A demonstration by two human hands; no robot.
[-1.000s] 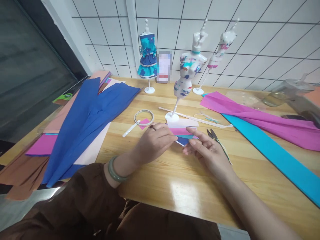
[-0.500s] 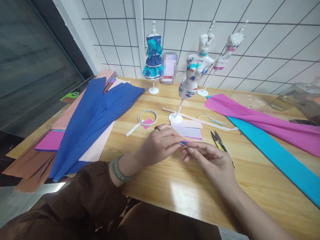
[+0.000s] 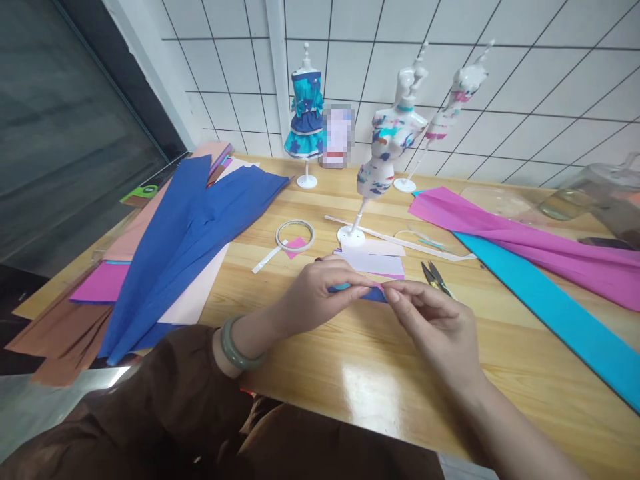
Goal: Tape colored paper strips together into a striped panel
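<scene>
My left hand (image 3: 320,293) and my right hand (image 3: 435,320) meet over the wooden table (image 3: 400,387), both pinching a small layered paper piece (image 3: 363,291) in blue, teal and pink. The left wrist wears a green bangle (image 3: 235,343). Just beyond the hands lie pale paper sheets (image 3: 375,257) by the white base of a small mannequin (image 3: 383,157) covered in painted patches. Small scissors (image 3: 436,277) lie right of the hands. A tape roll (image 3: 295,233) sits to the left.
Dark blue crepe paper (image 3: 185,233) spreads over pink and brown sheets at the left. Magenta paper (image 3: 525,243) and a teal strip (image 3: 555,313) lie at the right. Two more mannequins (image 3: 306,113) stand by the tiled wall. A clear glass container (image 3: 595,190) sits far right.
The hands have lifted the small layered piece off the pale sheets and drawn it nearer. The right fingers have closed into a pinch on its end beside the left fingers.
</scene>
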